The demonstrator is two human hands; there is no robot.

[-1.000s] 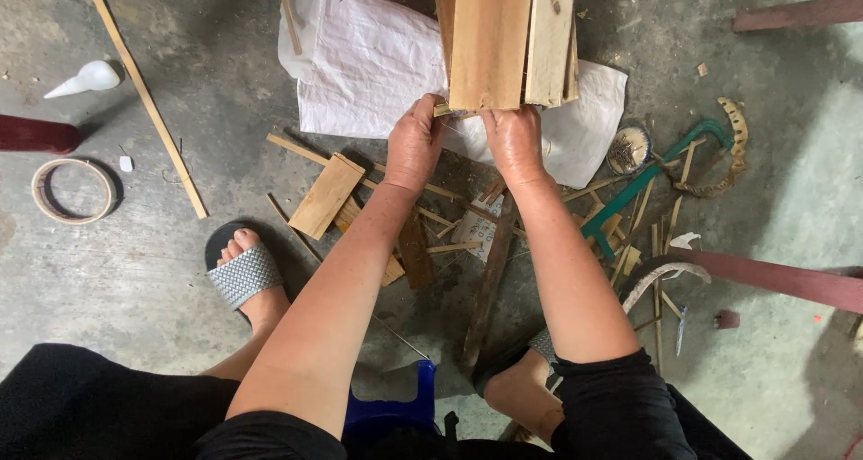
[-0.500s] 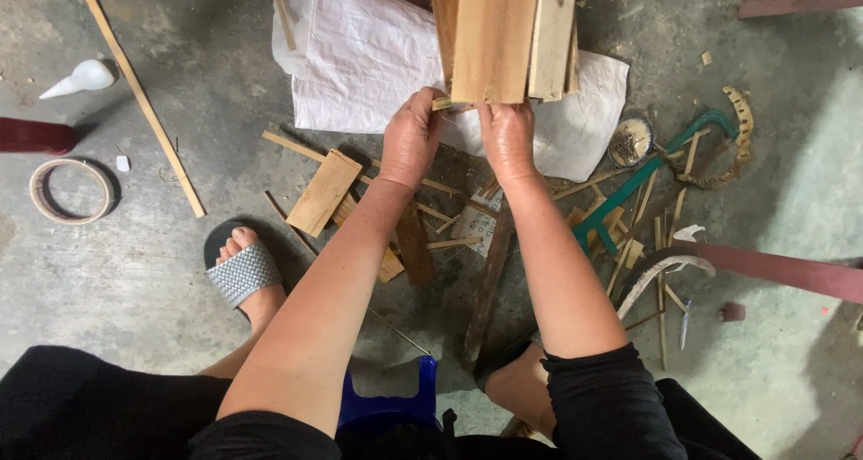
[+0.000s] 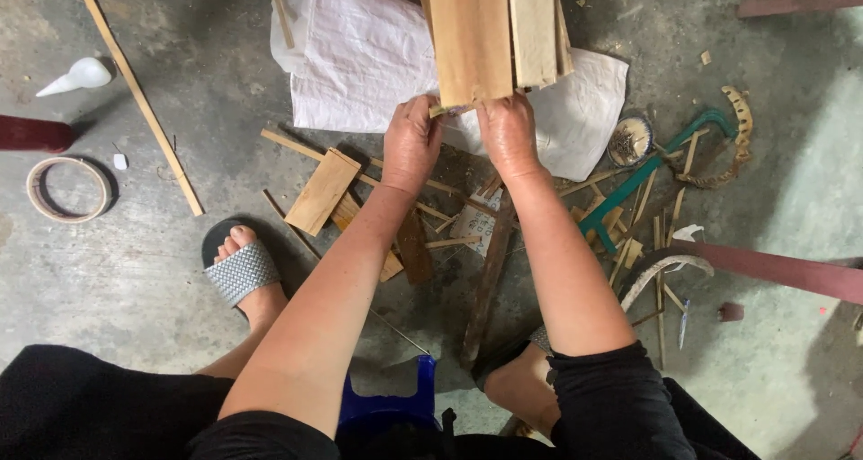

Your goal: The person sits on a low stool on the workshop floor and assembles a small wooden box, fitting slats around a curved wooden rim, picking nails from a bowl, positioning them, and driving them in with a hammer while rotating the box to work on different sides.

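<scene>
Both arms reach straight forward and down from the seated person, forearms bare and nearly parallel, wrists bent so the backs of the hands face the camera. The left hand [image 3: 411, 144] is curled with its knuckles uppermost, fingers tucked under the lower end of the wooden plank assembly [image 3: 490, 33] and pinching a thin pale sliver that juts out at the bottom edge. The right hand [image 3: 509, 135] sits just beside it, likewise closed on the bottom edge of the same planks, thumb side toward the left hand; the fingertips themselves are hidden beneath the wood. The assembly is made of several light boards stacked side by side, standing up from the floor toward the camera, its lower end held between the two hands above a white woven sack [image 3: 360, 56] spread on the concrete floor [image 3: 135, 280]. Below the hands lies a scatter of offcuts, among them a short flat wood block [image 3: 322, 190] and a dark narrow slat [image 3: 488, 276]. A green-framed saw [image 3: 647, 177] lies to the right, a small tin of nails [image 3: 631, 138] near it. To the left are a long thin batten [image 3: 139, 96], a roll of tape [image 3: 65, 189] and a white glue bottle [image 3: 76, 75]. A foot in a grey woven sandal [image 3: 241, 271] rests on the floor beside the left forearm.
</scene>
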